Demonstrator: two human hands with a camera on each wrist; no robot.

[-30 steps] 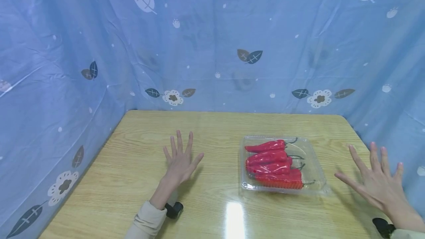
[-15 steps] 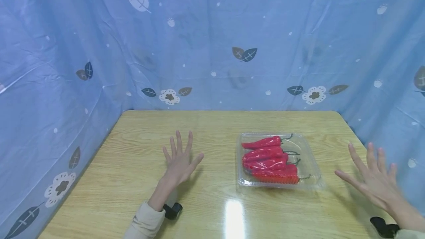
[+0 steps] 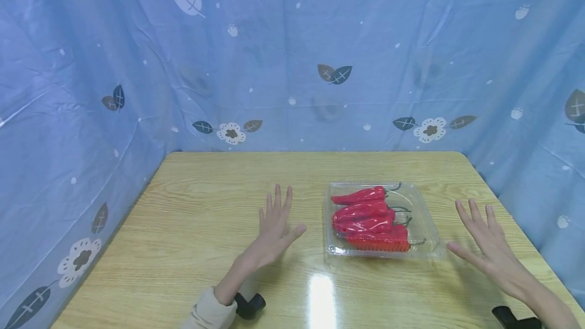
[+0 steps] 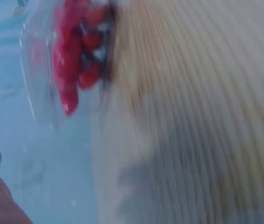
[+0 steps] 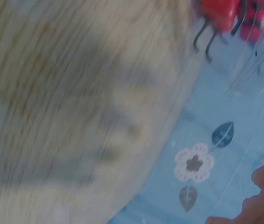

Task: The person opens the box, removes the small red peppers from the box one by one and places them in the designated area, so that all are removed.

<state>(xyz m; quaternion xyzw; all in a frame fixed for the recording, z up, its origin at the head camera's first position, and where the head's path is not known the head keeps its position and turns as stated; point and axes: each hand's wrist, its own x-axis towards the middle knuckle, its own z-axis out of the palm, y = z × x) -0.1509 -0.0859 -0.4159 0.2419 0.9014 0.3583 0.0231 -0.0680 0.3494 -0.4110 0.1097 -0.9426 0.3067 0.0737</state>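
Observation:
A clear plastic container point(image 3: 427, 232) stands on the table, right of centre in the head view. Inside it lie several red peppers point(image 3: 363, 212) with dark green stems pointing right. My left hand point(image 3: 269, 242) hovers over the wood to the container's left, fingers spread and holding nothing. On the other side, my right hand point(image 3: 491, 253) is held with its fingers apart, its thumb close to the container's right edge. Both wrist views catch part of the container, blurred in the left one, and only a bit of each hand.
The wooden table point(image 3: 219, 176) has a bright light reflection near its front. A blue curtain point(image 3: 274, 65) with leaves and flowers hangs behind it and along both sides. Each wrist carries a black camera mount point(image 3: 249, 306).
My left hand has moved right and my right hand left, so both are nearer the container. The head view has shifted slightly. The peppers stay in place in the container.

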